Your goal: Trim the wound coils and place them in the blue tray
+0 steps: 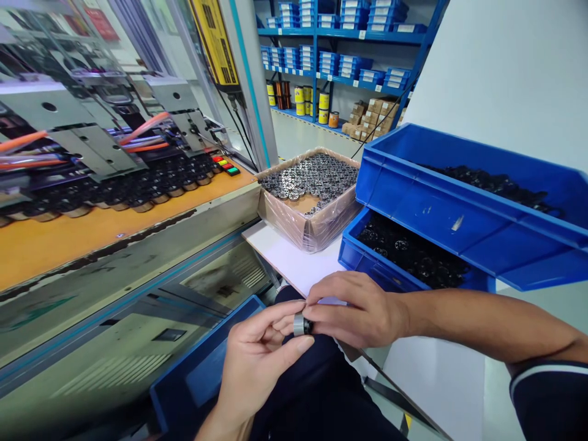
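Between my two hands, above my lap, is a small stator core [300, 324], a grey metal ring with a black plastic piece at its right end. My left hand [261, 352] grips the ring from the left, with the thumb below and the fingers behind and above. My right hand [356, 309] comes in from the right, its fingertips closed on the black end. Those fingers partly hide the black piece. Beyond my hands stands a plastic-lined carton [305, 229] of similar metal cores. Black plastic parts [413, 251] fill the lower blue bin to the right.
An upper blue bin [427, 196] with black parts sits tilted over the lower one. At left, a machine bench [184, 211] carries rows of black-and-copper-coloured pieces and coloured buttons [225, 164]. Another blue bin [206, 361] lies below it. Shelves [340, 73] stand behind.
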Tool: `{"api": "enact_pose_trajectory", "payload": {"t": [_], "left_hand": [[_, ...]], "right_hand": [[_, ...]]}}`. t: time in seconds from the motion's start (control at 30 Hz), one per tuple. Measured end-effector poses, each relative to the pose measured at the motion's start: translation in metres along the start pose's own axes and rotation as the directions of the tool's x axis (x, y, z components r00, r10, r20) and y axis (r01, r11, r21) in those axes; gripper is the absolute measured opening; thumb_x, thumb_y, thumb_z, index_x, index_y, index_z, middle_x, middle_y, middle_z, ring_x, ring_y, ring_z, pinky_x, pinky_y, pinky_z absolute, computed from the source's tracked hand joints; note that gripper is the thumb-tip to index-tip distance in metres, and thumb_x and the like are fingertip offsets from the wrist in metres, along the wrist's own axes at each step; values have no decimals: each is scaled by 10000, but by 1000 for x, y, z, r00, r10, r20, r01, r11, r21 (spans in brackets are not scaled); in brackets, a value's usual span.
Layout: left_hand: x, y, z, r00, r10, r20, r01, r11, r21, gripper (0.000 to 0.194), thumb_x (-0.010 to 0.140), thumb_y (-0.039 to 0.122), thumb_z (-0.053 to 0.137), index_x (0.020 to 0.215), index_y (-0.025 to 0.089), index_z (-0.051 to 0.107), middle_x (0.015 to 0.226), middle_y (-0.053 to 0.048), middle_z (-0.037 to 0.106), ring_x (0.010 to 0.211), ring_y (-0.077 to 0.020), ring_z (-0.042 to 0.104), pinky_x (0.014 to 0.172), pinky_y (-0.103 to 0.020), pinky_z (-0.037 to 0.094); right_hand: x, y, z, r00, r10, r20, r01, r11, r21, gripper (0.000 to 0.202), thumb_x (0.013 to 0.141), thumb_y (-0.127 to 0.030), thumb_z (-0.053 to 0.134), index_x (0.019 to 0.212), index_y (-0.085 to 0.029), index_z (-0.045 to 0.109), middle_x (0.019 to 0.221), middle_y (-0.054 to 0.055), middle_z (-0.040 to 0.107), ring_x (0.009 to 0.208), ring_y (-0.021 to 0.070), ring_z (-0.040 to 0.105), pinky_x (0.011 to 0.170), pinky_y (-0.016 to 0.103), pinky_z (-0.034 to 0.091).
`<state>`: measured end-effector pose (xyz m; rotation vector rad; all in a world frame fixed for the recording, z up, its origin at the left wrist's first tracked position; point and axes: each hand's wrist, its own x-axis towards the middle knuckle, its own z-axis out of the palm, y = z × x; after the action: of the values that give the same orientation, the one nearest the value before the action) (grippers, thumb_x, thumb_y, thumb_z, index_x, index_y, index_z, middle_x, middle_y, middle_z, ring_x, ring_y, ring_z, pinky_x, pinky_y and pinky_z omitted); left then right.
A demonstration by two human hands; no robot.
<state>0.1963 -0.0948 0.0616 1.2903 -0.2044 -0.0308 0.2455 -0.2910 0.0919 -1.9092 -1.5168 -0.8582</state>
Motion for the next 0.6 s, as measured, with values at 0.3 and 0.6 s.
{"api": "enact_pose_trajectory", "payload": {"t": [0.3, 0.6], "left_hand": [[1, 1, 1, 999, 7, 33, -6, 999, -33, 415, 669, 61, 811, 979, 336, 802, 637, 33, 735, 463, -46, 607, 602, -141, 569], [0, 0, 0, 1000, 2, -20, -2, 1000, 4, 383, 614, 84, 855, 948, 268, 815, 670, -24, 771, 561, -146, 716, 587, -191, 607]], "right_hand": [[1, -1, -1, 1000, -4, -5, 4, 1000, 9, 144, 933, -191, 615, 1016, -73, 617, 967, 130, 667, 860, 167, 652, 759, 295, 593], [1, -1, -1, 1000, -11, -8, 11, 1000, -2, 163, 923, -201, 640, 1046, -98, 607, 961, 110, 655, 858, 148, 650, 748, 281, 581]]}}
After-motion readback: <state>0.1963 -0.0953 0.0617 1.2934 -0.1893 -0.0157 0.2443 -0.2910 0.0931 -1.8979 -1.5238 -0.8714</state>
